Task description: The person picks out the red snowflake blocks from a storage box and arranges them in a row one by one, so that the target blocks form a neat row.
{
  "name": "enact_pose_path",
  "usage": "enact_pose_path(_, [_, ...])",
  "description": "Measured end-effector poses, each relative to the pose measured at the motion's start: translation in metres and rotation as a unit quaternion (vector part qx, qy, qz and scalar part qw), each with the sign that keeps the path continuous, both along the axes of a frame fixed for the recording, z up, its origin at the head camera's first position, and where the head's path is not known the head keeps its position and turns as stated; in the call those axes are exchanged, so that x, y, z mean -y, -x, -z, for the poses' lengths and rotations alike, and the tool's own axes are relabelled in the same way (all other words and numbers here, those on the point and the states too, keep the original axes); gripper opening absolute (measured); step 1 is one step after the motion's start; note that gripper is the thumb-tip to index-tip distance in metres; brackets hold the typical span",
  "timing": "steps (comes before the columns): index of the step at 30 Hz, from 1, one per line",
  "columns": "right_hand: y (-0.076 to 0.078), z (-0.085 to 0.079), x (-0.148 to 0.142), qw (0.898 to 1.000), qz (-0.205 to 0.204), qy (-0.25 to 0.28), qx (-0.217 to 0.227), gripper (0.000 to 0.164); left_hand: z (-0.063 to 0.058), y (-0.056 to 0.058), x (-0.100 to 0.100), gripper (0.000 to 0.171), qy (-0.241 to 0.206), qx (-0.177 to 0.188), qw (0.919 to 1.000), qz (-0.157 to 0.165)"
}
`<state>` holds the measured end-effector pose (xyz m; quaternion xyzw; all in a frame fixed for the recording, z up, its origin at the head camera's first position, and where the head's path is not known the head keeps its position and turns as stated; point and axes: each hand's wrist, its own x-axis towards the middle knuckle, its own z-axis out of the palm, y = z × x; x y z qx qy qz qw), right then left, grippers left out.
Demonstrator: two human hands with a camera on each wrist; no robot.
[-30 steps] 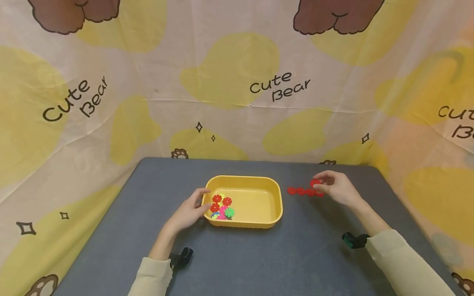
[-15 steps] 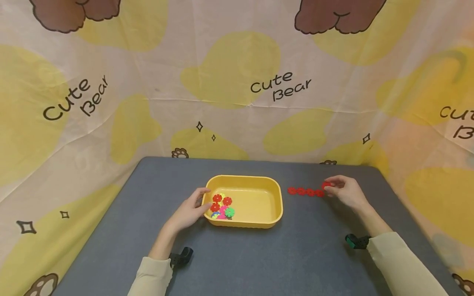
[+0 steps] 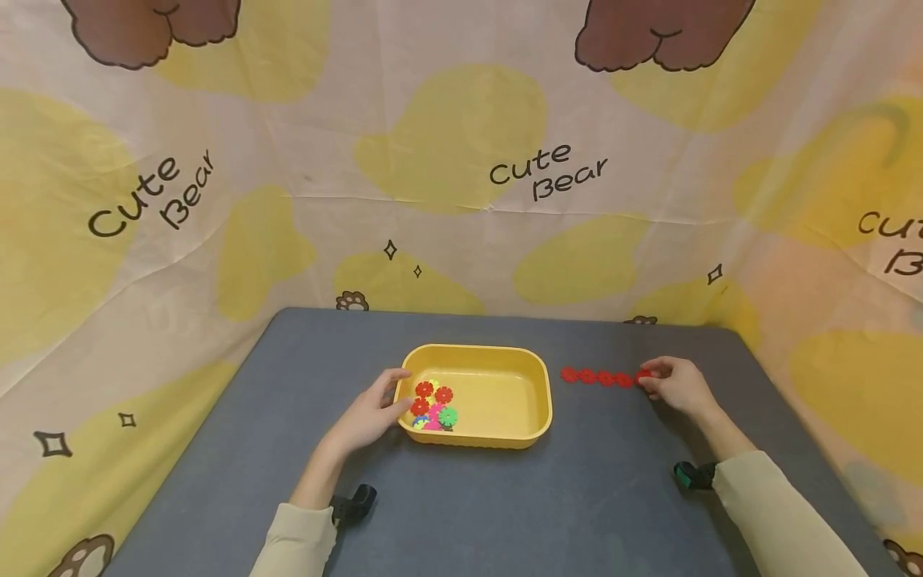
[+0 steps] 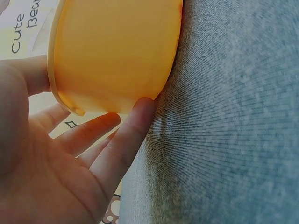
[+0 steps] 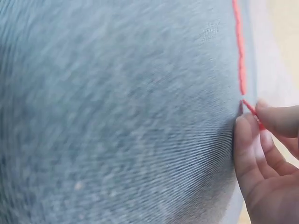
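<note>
In the head view my left hand [image 3: 370,413] holds the left end of a yellow plastic tray [image 3: 537,437]. The left wrist view shows the thumb passing over the rim, while other fingers touch the tray's outer wall [image 4: 117,51]. My right hand [image 3: 681,386] pinches a red snowflake disc [image 3: 642,375] between thumb and fingers at the right end of a row of flat red snowflake discs [image 3: 606,377]. Seen from the right wrist, the pinched disc [image 5: 250,107] tilts, its near edge close to the row [image 5: 240,56]; whether they touch is hard to tell.
Inside the tray's left part lies a small pile of snowflake discs: red ones [image 3: 424,389], a green one [image 3: 448,417], plus pink, yellow and blue. The grey table [image 3: 505,513] meets a printed cloth [image 3: 447,160] at the back and sides.
My right hand has moved right and then down with the red disc, from above the row to its right end. The left hand and tray have stayed in place.
</note>
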<state>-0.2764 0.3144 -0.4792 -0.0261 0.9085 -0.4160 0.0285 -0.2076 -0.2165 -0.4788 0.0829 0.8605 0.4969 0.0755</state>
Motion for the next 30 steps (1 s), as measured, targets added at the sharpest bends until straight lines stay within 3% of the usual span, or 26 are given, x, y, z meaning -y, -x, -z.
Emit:
enact_pose_path(7, [-0.002,0.001,0.000,0.998,-0.006,-0.062,-0.021,0.030,0.000,-0.002,-0.001,0.053,0.006,0.002,1.0000,-0.007])
enact_pose_path(15, [-0.004,-0.004,-0.002,0.996,-0.016,-0.082,-0.042,0.026,0.000,-0.001,-0.001,0.052,-0.014,0.006,0.9999,0.000])
enact_pose_path(30, [-0.024,-0.065,0.031,0.993,-0.035,-0.082,-0.080,0.030,0.000,-0.001,-0.001,0.051,0.001,0.003,1.0000,0.001])
